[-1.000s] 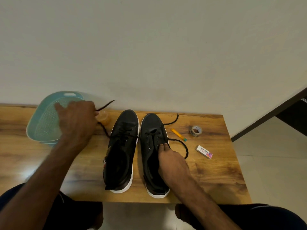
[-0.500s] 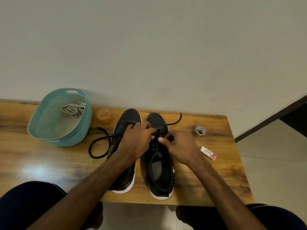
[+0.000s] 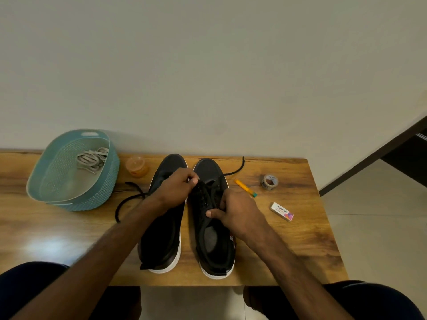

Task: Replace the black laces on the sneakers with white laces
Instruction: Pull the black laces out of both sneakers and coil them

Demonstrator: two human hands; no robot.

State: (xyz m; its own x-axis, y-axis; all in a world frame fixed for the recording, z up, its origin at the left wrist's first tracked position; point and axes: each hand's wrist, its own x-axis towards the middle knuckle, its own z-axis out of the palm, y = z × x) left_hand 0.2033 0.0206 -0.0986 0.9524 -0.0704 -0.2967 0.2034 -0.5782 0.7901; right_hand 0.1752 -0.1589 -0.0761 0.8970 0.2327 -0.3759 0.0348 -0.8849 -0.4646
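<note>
Bare table [image 3: 57,236] lies open at 8 o'clock of the sneakers [image 3: 161,239], and again at 4. At 10 the basket [image 3: 97,199] and cup [image 3: 136,166] block the way, with a loose lace [image 3: 120,206] trailing before them. At 2 lie marker [image 3: 242,187], tape [image 3: 269,181] and eraser [image 3: 282,211], with narrow gaps between. The wall [image 3: 208,77] closes 12, seemingly just behind the toes.

A plain room in a home.
A glossy wood-grain counter [image 3: 69,239] stood against a bare cream wall [image 3: 208,65], with pale floor tiles [image 3: 369,227] beside it.
</note>
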